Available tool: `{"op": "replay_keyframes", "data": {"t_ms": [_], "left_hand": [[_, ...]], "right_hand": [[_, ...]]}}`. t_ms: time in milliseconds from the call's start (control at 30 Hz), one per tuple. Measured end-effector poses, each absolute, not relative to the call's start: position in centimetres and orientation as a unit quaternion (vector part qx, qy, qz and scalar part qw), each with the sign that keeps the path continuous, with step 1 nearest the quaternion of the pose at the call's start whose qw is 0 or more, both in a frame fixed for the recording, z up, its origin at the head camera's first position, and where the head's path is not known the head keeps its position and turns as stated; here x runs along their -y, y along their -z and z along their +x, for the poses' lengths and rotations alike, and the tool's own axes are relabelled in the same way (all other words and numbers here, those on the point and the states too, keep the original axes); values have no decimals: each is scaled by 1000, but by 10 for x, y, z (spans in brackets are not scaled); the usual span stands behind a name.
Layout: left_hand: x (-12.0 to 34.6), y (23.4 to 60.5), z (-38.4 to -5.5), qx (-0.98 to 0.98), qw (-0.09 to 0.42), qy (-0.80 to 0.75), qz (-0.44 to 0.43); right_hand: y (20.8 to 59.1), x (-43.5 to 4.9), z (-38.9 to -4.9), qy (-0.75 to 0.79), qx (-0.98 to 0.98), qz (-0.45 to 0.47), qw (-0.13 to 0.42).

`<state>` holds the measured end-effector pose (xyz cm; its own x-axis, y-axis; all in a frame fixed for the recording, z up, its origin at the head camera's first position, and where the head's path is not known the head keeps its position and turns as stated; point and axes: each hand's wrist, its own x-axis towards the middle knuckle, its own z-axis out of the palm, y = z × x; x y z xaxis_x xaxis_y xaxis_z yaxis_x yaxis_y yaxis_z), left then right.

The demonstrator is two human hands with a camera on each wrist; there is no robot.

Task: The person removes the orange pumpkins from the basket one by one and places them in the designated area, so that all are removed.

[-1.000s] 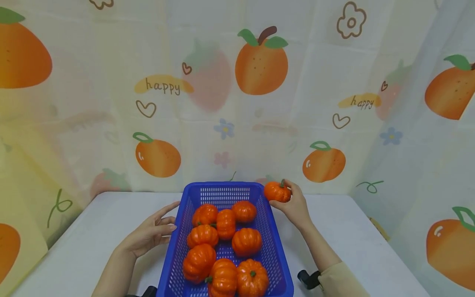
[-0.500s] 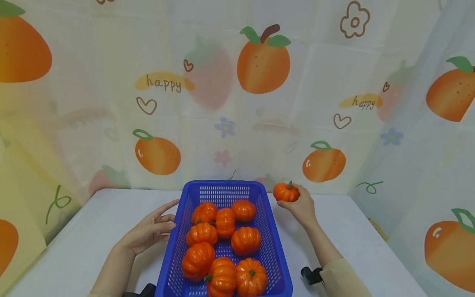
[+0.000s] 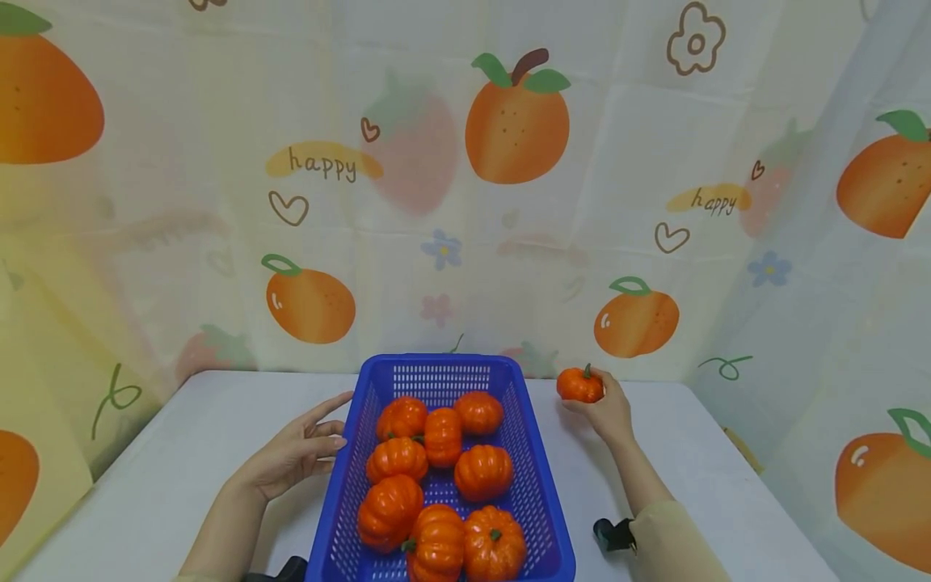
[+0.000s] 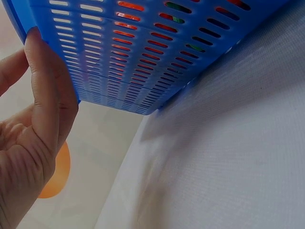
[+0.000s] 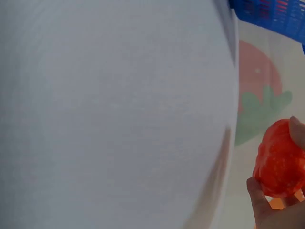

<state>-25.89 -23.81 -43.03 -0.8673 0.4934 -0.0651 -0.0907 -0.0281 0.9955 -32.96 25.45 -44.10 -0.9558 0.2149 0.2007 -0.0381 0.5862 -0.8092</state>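
My right hand (image 3: 609,411) holds a small orange pumpkin (image 3: 579,385) with a green stem, to the right of the basket's far corner. In the right wrist view the pumpkin (image 5: 280,160) sits between thumb and fingers, apart from the table surface. A blue perforated plastic basket (image 3: 547,485) holds several more orange pumpkins (image 3: 483,474). At the basket's left side is my left hand (image 3: 294,453), its fingers loosely extended. In the left wrist view the left hand's fingertips (image 4: 34,36) touch the basket wall (image 4: 124,62) near the rim.
The white table (image 3: 698,485) runs out on both sides of the basket. Behind it hangs a curtain (image 3: 509,267) printed with fruit. Black wrist-camera mounts (image 3: 613,534) sit at both wrists.
My right hand has carried the pumpkin rightward and slightly down, away from the basket's right rim. The left hand and the basket's pumpkins look the same as before.
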Motion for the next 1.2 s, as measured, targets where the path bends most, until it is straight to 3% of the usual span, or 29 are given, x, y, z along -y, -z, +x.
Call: {"op": "replay_keyframes", "data": {"t_ms": [267, 567, 1200], "left_hand": [[238, 430, -258, -659, 209, -706, 156], [238, 429, -257, -657, 211, -705, 161], [236, 425, -254, -658, 209, -706, 159]], "right_hand": [[450, -263, -330, -440, 887, -57, 129], [456, -266, -331, -425, 903, -19, 65], [454, -265, -327, -442, 894, -57, 41]]}}
